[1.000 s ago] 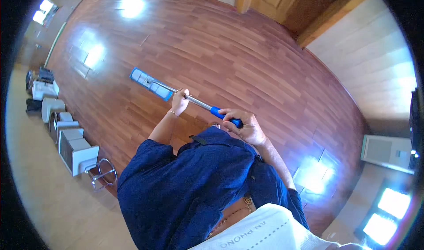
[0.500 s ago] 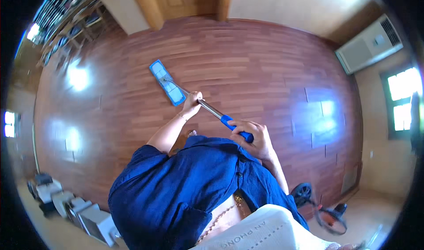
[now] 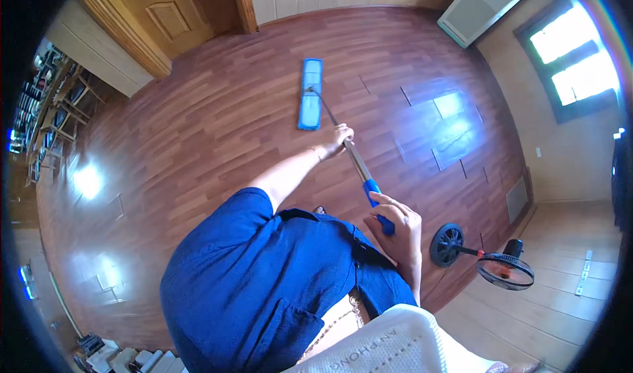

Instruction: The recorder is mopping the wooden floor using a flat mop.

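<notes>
- Reddish-brown plank floor [image 3: 231, 129]; white boxy air conditioner [image 3: 481, 9] set far right.
- Blue-headed, metal-poled mop [image 3: 358, 162] is clamped by left hand [image 3: 341, 137] and right hand [image 3: 401, 229].
- Black round-based fan [image 3: 448, 245] is stood near right.

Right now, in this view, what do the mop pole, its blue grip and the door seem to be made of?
Mop pole: probably polished metal, judging by its greyish shine.
Blue grip: likely plastic, from its even, strong colour; rubber is possible.
Door: looks like varnished wood, brown with moulded panels, perhaps only wood-look.
</notes>
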A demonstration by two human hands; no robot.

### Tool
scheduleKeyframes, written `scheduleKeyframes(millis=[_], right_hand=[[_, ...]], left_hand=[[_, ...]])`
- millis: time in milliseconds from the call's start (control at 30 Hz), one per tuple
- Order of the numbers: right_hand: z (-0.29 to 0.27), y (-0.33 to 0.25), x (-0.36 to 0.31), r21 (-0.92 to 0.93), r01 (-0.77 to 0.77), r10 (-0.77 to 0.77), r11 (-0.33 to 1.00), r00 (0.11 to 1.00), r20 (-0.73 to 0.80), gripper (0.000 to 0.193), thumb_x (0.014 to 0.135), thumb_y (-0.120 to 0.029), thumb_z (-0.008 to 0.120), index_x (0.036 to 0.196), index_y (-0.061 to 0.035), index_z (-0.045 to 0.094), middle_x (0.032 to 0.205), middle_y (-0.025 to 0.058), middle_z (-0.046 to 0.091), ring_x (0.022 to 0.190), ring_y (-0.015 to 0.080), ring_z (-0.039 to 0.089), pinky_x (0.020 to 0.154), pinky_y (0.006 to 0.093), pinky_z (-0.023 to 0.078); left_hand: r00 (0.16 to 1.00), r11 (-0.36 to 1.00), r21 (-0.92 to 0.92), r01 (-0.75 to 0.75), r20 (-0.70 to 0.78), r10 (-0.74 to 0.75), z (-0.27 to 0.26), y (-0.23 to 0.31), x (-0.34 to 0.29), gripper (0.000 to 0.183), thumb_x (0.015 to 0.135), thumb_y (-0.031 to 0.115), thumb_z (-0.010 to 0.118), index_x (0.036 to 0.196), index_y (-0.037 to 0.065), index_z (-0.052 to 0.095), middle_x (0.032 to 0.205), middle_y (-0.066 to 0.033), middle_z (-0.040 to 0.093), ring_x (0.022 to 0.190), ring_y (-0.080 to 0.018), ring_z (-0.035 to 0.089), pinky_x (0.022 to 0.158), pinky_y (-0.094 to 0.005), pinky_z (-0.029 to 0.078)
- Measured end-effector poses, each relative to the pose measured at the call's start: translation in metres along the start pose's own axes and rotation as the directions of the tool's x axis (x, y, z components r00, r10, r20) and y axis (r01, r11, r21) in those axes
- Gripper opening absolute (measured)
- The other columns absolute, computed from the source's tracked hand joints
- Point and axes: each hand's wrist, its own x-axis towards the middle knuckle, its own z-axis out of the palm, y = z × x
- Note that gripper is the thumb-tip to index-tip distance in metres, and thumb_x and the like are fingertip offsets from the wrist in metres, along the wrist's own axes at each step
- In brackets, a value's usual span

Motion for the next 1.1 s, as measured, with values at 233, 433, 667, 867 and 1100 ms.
scheduleKeyframes(millis=[233, 433, 667, 867, 1100], right_hand=[[-0.06, -0.01, -0.067, -0.239, -0.118, 0.1, 0.964, 0.991, -0.084, 0.02, 0.067, -0.018, 0.078, 0.078, -0.0082, 0.065, 0.099, 0.0112, 0.071, 0.071, 0.0254, 0.067, 0.066, 0.0352, 0.051], [-0.1, -0.036, -0.105, -0.271, -0.057, 0.023, 0.961, 0.991, -0.128, 0.027, 0.068, -0.022, 0.077, 0.084, -0.0044, 0.065, 0.095, 0.016, 0.071, 0.076, 0.0288, 0.067, 0.072, 0.04, 0.05], [-0.122, -0.054, -0.117, -0.189, 0.254, -0.276, 0.949, 0.955, -0.106, 0.025, 0.079, -0.022, 0.064, 0.093, -0.002, 0.057, 0.085, 0.0206, 0.069, 0.07, 0.0296, 0.063, 0.071, 0.0443, 0.051], [-0.131, -0.055, -0.106, -0.056, 0.469, -0.471, 0.881, 0.862, -0.188, 0.033, 0.08, -0.038, 0.064, 0.083, -0.0048, 0.06, 0.073, 0.0171, 0.068, 0.055, 0.0244, 0.06, 0.056, 0.037, 0.05], [-0.106, -0.056, -0.059, 0.205, 0.648, -0.656, 0.734, 0.754, -0.034, 0.035, 0.083, -0.04, 0.063, 0.082, -0.0054, 0.058, 0.072, 0.0159, 0.068, 0.052, 0.0233, 0.058, 0.053, 0.0375, 0.05]], left_hand=[[0.939, 0.996, 0.055, 0.075, 0.332, -0.089, 0.093, 0.089, 0.024, 0.016, 0.077, 0.008, 0.059, 0.091, 0.014, 0.054, 0.089, -0.0081, 0.057, 0.092, -0.0303, 0.061, 0.075, -0.0431, 0.05], [0.872, 0.992, 0.016, -0.122, 0.479, 0.1, 0.111, 0.159, 0.041, 0.016, 0.068, 0.015, 0.066, 0.081, 0.014, 0.058, 0.082, -0.0058, 0.062, 0.089, -0.0301, 0.062, 0.071, -0.0444, 0.05], [0.89, 0.984, 0.079, -0.159, 0.444, 0.108, 0.102, 0.197, 0.007, 0.015, 0.066, 0.028, 0.068, 0.071, 0.021, 0.056, 0.072, 0.0018, 0.057, 0.084, -0.0219, 0.059, 0.066, -0.0414, 0.042], [0.956, 0.996, 0.081, -0.034, 0.292, 0.009, 0.051, 0.223, -0.031, 0.017, 0.064, 0.031, 0.064, 0.061, 0.021, 0.051, 0.064, -0.0012, 0.053, 0.078, -0.0236, 0.057, 0.064, -0.0442, 0.039], [0.966, 0.91, 0.376, 0.172, 0.115, -0.23, -0.037, 0.234, -0.097, 0.018, 0.066, 0.029, 0.063, 0.061, 0.013, 0.056, 0.068, -0.0094, 0.06, 0.077, -0.0299, 0.061, 0.067, -0.045, 0.045]])
